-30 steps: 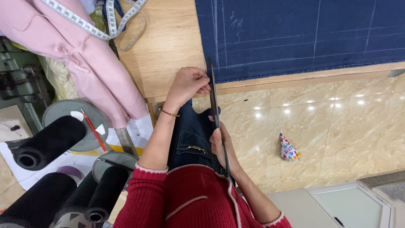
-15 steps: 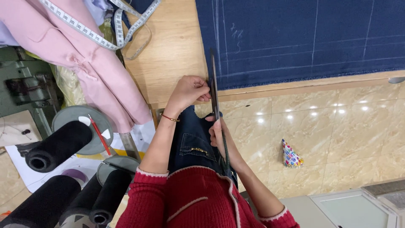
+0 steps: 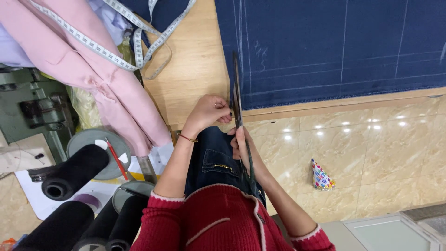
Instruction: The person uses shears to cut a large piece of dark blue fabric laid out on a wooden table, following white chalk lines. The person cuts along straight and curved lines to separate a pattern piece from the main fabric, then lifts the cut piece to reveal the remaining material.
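At the counter's (image 3: 195, 83) near edge, the right hand (image 3: 241, 146) grips long shears (image 3: 237, 93) entering the navy cloth (image 3: 334, 46) along a chalk line, the left hand (image 3: 209, 111) pinching the cloth's edge; cutting appears just begun, needing steady guidance.

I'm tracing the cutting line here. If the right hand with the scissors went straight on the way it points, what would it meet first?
Probably more of the dark blue chalk-marked fabric: the right hand aims the scissors along its left edge, up the wooden table. Depth is unclear.
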